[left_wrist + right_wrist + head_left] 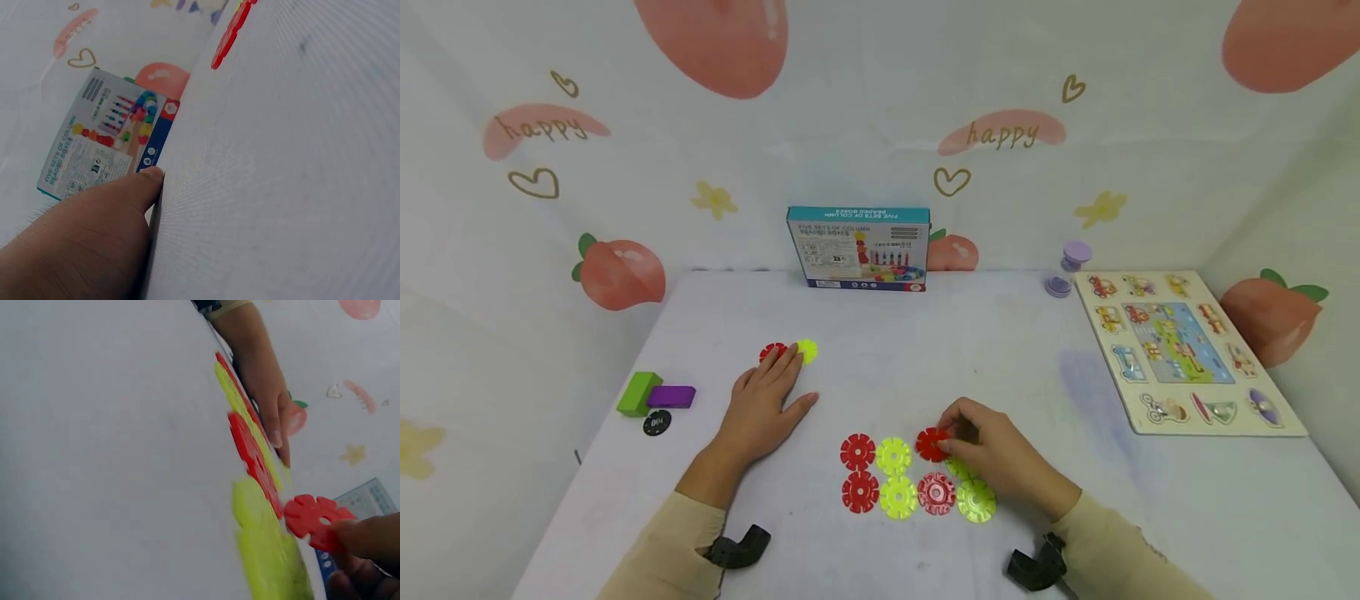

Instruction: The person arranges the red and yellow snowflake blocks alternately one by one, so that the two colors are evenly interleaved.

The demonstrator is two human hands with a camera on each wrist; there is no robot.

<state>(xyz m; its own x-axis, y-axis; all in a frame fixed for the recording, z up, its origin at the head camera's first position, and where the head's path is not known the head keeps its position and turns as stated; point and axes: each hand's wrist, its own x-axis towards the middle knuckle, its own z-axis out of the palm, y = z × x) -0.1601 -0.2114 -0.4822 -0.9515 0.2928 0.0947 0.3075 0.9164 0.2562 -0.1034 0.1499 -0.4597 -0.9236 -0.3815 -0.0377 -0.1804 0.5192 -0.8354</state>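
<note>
My right hand (1000,450) pinches a red notched plastic disc (306,519) between thumb and fingers, tilted up off the table in the right wrist view. Below that hand lie notched discs in two rows: on the left a red disc (857,452) beside a yellow disc (893,457), with red and yellow ones alternating in the front row. One yellow disc (958,468) is partly hidden under my right hand. Farther back, my left hand (762,412) lies flat with straight fingers, its fingertips touching a red disc (771,351) and a yellow disc (807,351).
A printed cardboard box (861,250) stands against the back wall. To the right are a purple sand timer (1067,271) and a wooden picture puzzle board (1116,400). At the left sit a green block (638,393), a purple block (672,397) and a black round chip (657,422).
</note>
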